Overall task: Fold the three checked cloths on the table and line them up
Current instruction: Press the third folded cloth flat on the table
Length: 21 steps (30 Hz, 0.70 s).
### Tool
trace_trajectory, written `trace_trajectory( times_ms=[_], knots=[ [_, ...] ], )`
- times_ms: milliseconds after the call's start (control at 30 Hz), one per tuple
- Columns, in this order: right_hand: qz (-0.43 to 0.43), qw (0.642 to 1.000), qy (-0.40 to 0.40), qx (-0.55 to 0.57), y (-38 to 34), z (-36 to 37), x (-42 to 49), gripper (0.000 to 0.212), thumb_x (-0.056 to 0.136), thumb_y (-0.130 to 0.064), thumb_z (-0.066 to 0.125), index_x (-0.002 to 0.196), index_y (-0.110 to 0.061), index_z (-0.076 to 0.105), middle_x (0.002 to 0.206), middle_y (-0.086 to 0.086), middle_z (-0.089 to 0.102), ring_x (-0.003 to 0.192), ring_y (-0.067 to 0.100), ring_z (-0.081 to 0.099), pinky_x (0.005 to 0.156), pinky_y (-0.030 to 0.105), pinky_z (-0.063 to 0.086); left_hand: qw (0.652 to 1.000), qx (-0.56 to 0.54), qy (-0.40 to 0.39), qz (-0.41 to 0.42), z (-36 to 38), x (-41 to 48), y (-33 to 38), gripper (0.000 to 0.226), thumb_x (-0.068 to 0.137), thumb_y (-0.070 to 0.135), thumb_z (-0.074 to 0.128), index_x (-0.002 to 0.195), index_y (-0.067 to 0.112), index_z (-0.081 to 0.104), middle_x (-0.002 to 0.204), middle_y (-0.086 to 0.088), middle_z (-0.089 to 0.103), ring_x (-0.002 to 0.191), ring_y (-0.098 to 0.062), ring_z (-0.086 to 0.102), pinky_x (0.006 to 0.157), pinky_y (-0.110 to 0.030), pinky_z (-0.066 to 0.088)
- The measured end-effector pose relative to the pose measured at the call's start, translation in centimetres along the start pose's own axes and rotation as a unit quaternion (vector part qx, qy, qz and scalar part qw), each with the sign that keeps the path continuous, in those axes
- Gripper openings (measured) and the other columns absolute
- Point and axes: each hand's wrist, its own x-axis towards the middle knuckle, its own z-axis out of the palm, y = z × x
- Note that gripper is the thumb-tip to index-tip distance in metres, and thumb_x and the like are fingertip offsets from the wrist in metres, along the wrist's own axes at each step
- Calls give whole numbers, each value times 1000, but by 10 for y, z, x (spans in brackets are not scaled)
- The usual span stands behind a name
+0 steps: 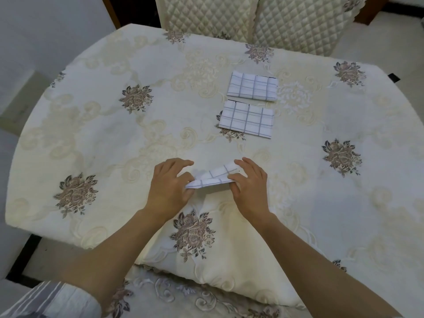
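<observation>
- While the counter point(96, 125) under its flowered cream covering is filling most of my view, I am working near its front edge, with bare room all round the hands.
- Two quilted chair backs point(252, 17) are standing beyond the far edge, well clear of the work.
- Two folded checked cloths point(252, 87) are lying one behind the other, right of centre, apart but close; nothing is blocking the way to them.
- I am holding the third cloth point(212, 179) by its ends, partly lifted and tilted, just above the counter.
- My left hand point(169, 182) is pinching the left end; my right hand point(249, 180) is pinching the right end, fingers closed narrowly.
- I am judging that the edges need matching squarely before pressing flat, then setting in front of the nearer cloth.
</observation>
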Motion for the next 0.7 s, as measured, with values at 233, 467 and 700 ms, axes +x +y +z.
trace_trajectory(
  times_ms=[233,467,700],
  knots=[
    [-6,1000,21,20,25,-28,-4,13,79,-5,74,86,-15,75,128,6,63,128,29,49,103,43,34,995,17,44,84,-4,27,0,9,81,16,63,78,13,71,120,-4,67,109,-34,58,86,-42,38],
    [17,998,55,17,32,-42,0,10,80,-6,72,84,-15,74,127,5,63,127,29,50,105,39,32,983,39,47,175,6,59,28,10,86,15,69,76,14,68,121,-7,67,111,-33,59,89,-43,40],
    [26,995,98,-2,47,-61,20,11,80,-5,72,85,-13,75,124,4,65,124,28,52,101,36,32,976,42,71,200,5,98,27,12,87,12,71,75,13,68,118,-4,69,109,-33,60,87,-43,41]
  ],
)
